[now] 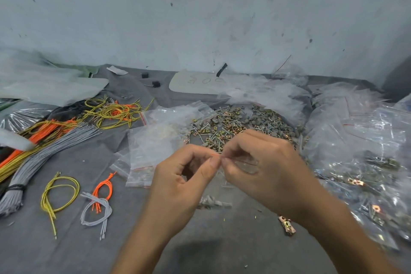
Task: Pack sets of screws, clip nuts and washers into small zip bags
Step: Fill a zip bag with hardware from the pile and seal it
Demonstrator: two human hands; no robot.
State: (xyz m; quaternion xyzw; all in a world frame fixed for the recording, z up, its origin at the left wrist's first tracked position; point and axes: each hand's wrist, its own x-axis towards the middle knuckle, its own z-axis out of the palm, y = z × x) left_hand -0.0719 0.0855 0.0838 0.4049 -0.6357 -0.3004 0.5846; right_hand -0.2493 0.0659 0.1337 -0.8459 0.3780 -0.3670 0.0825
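Note:
My left hand point(180, 182) and my right hand point(264, 169) meet in front of me, both pinching the red-lined top edge of a small zip bag point(244, 165). The clear bag hangs between my fingers, mostly hidden by the right hand, so I cannot tell what it holds. Behind my hands lies a heap of screws, clip nuts and washers point(240, 124). A pile of empty zip bags point(153, 147) lies to the left of my hands. Two clip nuts point(287, 224) lie loose on the cloth under my right forearm.
Filled zip bags point(364, 162) are piled at the right. Bundles of grey, orange and yellow wires point(44, 144) cover the left, with small wire sets point(95, 202) nearer. Grey cloth point(66, 251) covers the surface. A white wall point(200, 18) stands behind.

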